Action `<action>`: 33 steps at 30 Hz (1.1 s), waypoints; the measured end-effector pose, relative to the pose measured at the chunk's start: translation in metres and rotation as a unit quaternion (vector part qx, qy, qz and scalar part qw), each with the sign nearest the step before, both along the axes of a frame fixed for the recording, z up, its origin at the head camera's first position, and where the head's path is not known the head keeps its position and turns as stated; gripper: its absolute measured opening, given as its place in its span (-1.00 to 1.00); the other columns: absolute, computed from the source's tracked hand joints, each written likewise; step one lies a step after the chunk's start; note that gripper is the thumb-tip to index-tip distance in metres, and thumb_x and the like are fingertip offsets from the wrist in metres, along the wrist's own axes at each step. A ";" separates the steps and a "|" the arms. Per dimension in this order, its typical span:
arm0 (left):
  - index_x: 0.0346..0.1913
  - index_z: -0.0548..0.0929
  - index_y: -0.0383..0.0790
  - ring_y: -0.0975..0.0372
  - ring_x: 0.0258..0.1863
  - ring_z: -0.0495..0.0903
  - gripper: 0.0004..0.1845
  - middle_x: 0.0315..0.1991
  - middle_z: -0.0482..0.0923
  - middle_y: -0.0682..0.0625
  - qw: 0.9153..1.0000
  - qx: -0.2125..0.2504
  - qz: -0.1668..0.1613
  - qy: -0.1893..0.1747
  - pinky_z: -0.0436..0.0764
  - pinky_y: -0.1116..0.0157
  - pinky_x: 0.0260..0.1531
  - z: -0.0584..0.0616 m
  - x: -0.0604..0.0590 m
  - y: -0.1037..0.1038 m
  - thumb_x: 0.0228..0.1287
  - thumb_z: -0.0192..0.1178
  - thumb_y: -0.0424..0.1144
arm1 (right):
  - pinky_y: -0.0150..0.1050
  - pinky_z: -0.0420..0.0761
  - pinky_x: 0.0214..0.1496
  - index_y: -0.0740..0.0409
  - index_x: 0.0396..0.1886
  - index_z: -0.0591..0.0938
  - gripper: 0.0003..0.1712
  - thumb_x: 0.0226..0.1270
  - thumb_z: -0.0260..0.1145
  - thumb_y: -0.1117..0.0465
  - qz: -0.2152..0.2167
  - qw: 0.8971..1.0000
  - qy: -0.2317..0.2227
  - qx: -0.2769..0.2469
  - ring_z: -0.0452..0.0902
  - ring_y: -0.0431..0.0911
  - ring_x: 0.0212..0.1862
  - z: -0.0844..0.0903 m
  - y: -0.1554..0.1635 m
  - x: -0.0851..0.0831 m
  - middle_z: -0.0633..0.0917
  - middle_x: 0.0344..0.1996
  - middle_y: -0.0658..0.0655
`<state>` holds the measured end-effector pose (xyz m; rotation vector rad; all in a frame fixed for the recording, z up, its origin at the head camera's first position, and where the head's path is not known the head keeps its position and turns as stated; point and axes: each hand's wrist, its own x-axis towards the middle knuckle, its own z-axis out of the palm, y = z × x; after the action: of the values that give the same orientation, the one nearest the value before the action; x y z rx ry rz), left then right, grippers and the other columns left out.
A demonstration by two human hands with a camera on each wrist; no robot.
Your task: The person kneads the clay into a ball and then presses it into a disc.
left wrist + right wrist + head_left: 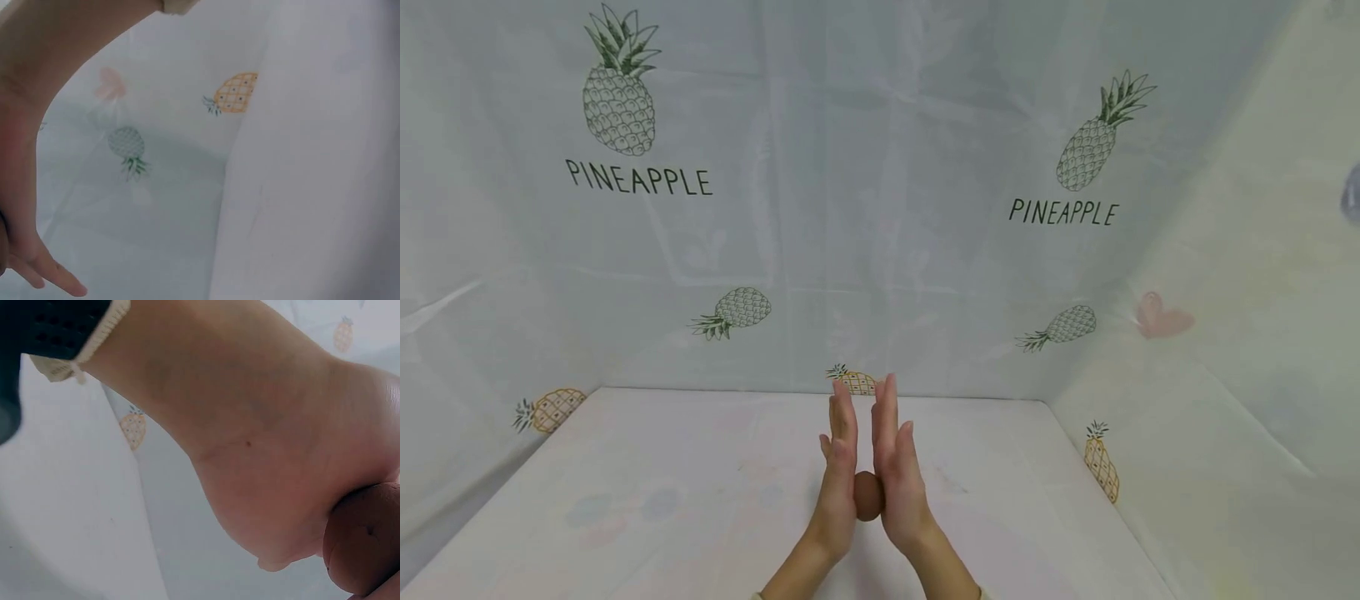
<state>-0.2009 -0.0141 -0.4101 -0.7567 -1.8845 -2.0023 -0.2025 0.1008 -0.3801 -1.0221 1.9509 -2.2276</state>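
Two bare forearms and hands enter at the lower edge of the head view: left hand (841,467), right hand (895,467). No rings, gloves or nail markings are discernible. A cream ribbed cuff (81,353) with a frayed thread sits at the right wrist, over a dark perforated band (50,325). A pale cuff edge (178,5) shows at the left wrist.
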 end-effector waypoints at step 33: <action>0.72 -0.41 0.25 0.29 0.69 -0.63 -0.35 0.73 -0.57 0.33 0.999 0.022 0.007 0.034 -0.79 -0.12 0.48 0.012 0.004 -0.009 0.68 -0.71 0.17 | 0.32 -0.69 0.57 -0.31 0.72 -0.47 -0.28 0.67 -0.77 -0.27 0.038 0.999 -0.014 -0.002 -0.67 -0.08 0.70 -0.008 -0.012 0.001 -0.47 0.66 -0.38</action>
<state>-0.1968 -0.0235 -0.3984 -0.7883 -1.7958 -1.9773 -0.2012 0.0890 -0.3884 -1.0414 1.8626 -2.1955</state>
